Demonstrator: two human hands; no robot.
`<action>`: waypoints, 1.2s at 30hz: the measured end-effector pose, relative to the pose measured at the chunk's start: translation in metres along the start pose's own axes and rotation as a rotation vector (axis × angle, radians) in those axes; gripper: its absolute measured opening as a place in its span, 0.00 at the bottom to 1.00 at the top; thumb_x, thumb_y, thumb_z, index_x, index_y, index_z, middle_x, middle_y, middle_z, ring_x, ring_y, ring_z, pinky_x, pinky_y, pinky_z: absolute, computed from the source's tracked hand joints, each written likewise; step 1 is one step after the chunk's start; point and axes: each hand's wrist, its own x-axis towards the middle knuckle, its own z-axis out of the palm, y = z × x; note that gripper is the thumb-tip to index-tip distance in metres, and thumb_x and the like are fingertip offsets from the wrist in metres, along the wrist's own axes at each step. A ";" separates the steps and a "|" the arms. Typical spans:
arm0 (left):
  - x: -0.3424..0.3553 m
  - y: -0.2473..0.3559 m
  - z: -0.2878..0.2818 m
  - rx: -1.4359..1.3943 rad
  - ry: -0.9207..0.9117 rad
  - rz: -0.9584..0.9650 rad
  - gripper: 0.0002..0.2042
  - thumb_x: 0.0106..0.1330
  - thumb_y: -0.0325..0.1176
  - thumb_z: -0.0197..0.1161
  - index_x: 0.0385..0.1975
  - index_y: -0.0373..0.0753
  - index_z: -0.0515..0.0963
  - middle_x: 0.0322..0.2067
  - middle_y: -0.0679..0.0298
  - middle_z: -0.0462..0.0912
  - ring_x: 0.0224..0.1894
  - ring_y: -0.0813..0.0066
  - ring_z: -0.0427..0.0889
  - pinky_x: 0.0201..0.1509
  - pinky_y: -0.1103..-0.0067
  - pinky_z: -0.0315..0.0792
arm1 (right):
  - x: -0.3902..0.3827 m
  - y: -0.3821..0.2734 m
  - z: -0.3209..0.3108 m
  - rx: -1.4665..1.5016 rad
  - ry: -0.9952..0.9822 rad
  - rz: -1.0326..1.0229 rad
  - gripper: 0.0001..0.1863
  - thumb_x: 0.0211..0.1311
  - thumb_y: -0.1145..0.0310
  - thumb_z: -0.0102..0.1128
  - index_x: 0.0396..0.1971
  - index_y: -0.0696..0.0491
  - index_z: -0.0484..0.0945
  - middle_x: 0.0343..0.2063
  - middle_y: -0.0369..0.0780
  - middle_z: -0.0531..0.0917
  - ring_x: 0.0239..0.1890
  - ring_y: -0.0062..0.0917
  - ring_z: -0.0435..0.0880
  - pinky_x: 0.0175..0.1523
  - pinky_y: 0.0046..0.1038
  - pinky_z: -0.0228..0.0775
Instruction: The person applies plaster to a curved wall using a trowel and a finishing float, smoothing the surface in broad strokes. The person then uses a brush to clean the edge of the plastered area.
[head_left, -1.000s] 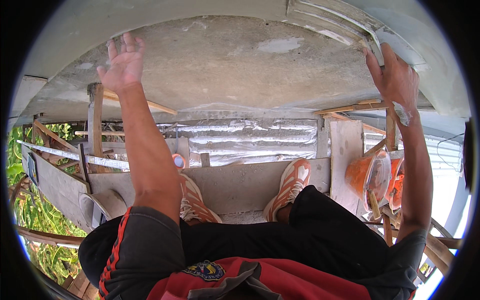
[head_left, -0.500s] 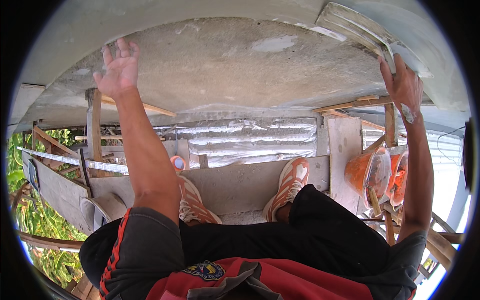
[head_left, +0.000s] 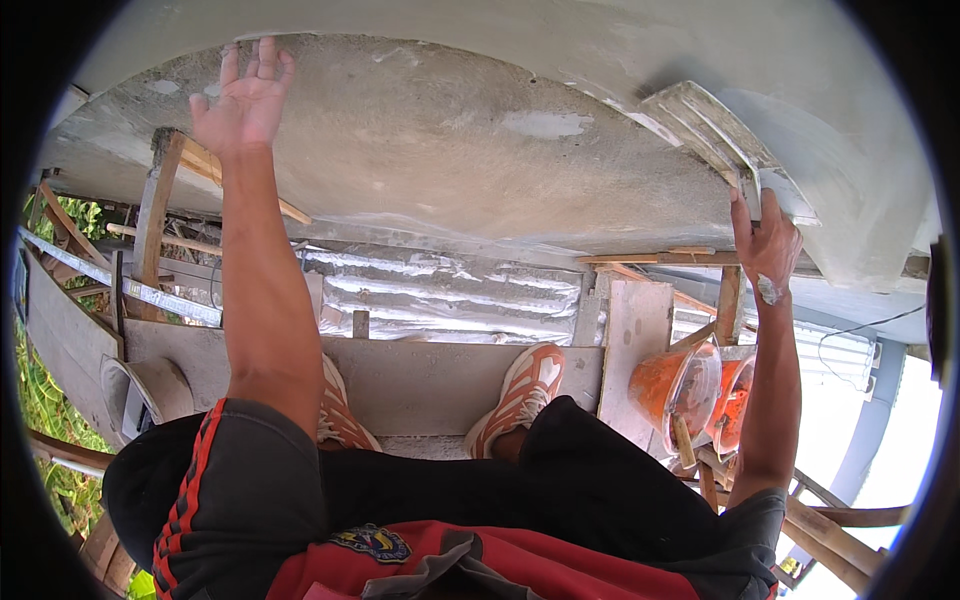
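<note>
My left hand (head_left: 243,110) is raised, palm visible and fingers spread, its fingertips at the curved edge of a smooth grey plastered surface (head_left: 460,22). It holds nothing. At the right, my right hand (head_left: 770,238) grips a plastering trowel (head_left: 722,140) by its handle end. The trowel's broad, smeared blade lies against the smooth grey plaster. A pale dried smear marks my right wrist. Below the plaster's edge spreads a rougher concrete face (head_left: 420,150) with a whitish patch (head_left: 545,123).
Orange buckets (head_left: 668,390) stand at the right below my right forearm, one with a wooden stick. My shoes are on a grey plank (head_left: 425,385). Wooden posts (head_left: 155,215), a round grey container (head_left: 150,392) and foliage are at the left; corrugated sheeting (head_left: 440,290) lies beyond.
The view has shifted, moving shoes and buckets left in the picture. My right hand and the trowel are lower in the picture; my left hand reaches farther up, to the plaster edge.
</note>
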 end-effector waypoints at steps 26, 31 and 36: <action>0.006 -0.003 -0.005 -0.289 0.099 -0.057 0.39 0.74 0.72 0.39 0.71 0.46 0.64 0.67 0.50 0.72 0.64 0.50 0.75 0.61 0.51 0.72 | 0.029 -0.064 -0.018 0.030 0.029 0.027 0.21 0.74 0.53 0.65 0.29 0.56 0.75 0.14 0.50 0.79 0.16 0.50 0.79 0.24 0.46 0.69; 0.006 -0.003 -0.010 -0.310 0.018 -0.056 0.36 0.75 0.70 0.38 0.67 0.46 0.67 0.67 0.51 0.73 0.64 0.50 0.76 0.60 0.51 0.73 | 0.024 -0.058 -0.021 0.107 0.079 -0.017 0.21 0.73 0.54 0.67 0.27 0.55 0.73 0.13 0.48 0.78 0.15 0.48 0.79 0.23 0.45 0.68; 0.005 -0.003 -0.010 -0.313 0.022 -0.060 0.35 0.76 0.69 0.37 0.64 0.46 0.70 0.67 0.52 0.73 0.64 0.50 0.76 0.59 0.51 0.73 | 0.045 -0.093 -0.009 0.013 0.057 -0.202 0.23 0.75 0.50 0.63 0.30 0.56 0.77 0.15 0.51 0.80 0.18 0.52 0.81 0.25 0.47 0.70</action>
